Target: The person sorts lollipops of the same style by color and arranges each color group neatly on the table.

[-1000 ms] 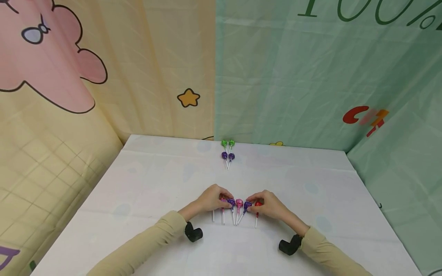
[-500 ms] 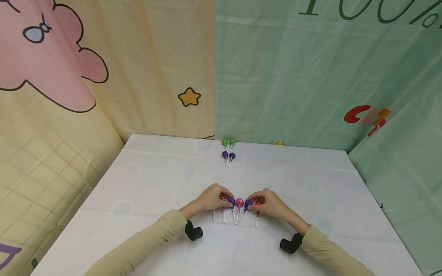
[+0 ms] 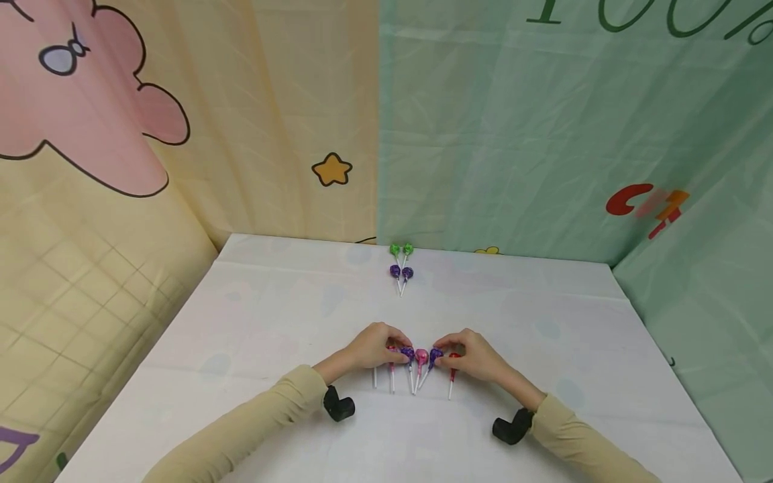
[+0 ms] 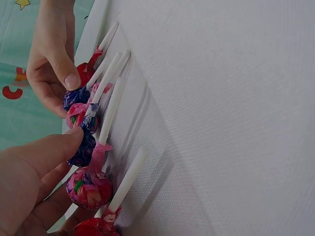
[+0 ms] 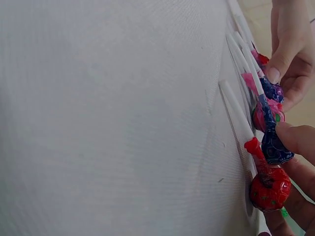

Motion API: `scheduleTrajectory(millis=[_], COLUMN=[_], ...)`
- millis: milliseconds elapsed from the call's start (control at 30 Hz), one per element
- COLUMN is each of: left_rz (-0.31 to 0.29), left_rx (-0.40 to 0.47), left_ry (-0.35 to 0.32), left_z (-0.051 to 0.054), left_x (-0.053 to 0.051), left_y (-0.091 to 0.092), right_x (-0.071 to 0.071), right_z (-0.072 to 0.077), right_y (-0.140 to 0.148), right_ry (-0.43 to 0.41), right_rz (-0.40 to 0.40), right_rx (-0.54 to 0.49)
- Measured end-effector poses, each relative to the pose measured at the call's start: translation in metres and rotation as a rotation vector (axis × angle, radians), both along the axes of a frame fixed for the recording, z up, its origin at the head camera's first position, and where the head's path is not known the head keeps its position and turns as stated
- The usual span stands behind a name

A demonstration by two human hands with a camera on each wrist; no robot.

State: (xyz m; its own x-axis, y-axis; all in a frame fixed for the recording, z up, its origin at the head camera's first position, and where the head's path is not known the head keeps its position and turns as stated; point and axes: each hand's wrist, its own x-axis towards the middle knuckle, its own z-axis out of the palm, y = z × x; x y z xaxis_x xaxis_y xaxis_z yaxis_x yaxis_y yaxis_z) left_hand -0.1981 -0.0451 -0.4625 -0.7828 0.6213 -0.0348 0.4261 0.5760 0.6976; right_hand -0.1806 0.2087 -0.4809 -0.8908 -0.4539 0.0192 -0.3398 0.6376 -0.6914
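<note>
White-sticked lollipops, wrapped, six in a row, are lying near the middle of a white-covered table (image 3: 284, 302), heads toward the far edge, sticks toward the person. Left hand (image 3: 373, 347): thumb and fingers are pinching the left purple lollipop (image 4: 84, 151) by its head. Right hand (image 3: 474, 355): thumb and fingers are pinching the right purple lollipop (image 5: 276, 146) likewise. Between these two, one middle pink lollipop (image 3: 421, 357) is lying, its stick slanting close to its neighbours' sticks; whether the sticks are touching cannot be told. Beside the left hand, an outer pink lollipop (image 4: 89, 189) is lying, then a left red lollipop (image 4: 96, 227), its head being hidden from the head view by that hand. Under the right hand's side, a right red lollipop (image 5: 270, 189) is closing the row. Well apart, near the far edge: two green lollipops (image 3: 394, 249) are lying side by side, two further purple lollipops (image 3: 395, 271) just before them, sticks converging. Both forearms are wearing beige sleeves (image 3: 253, 416); a black wrist fitting (image 3: 339, 406) is sitting at each wrist. Behind, a printed curtain (image 3: 513, 134) is hanging, part yellow, part green.
</note>
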Motion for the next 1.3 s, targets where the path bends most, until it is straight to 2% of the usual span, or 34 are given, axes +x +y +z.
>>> scheduleTrajectory(millis=[433, 600, 733, 900, 1300], left_rz=[0.010, 0.051, 0.071, 0.079, 0.146], left_rx=[0.018, 0.063, 0.095, 0.101, 0.138], left_ry=[0.011, -0.073, -0.084, -0.041, -0.019], left_z=[0.002, 0.004, 0.007, 0.010, 0.012], left_x=[-0.003, -0.004, -0.007, -0.013, -0.036], left_y=[-0.006, -0.009, -0.011, -0.012, -0.002], right_x=[-0.002, -0.002, -0.003, -0.007, -0.029], right_z=[0.002, 0.001, 0.002, 0.002, 0.008], right_y=[0.011, 0.014, 0.016, 0.017, 0.010], right_ry=[-0.069, -0.090, -0.094, -0.087, -0.097], right_rz=[-0.052, -0.065, -0.074, -0.088, -0.137], right_rx=[-0.038, -0.062, -0.078, -0.107, -0.165])
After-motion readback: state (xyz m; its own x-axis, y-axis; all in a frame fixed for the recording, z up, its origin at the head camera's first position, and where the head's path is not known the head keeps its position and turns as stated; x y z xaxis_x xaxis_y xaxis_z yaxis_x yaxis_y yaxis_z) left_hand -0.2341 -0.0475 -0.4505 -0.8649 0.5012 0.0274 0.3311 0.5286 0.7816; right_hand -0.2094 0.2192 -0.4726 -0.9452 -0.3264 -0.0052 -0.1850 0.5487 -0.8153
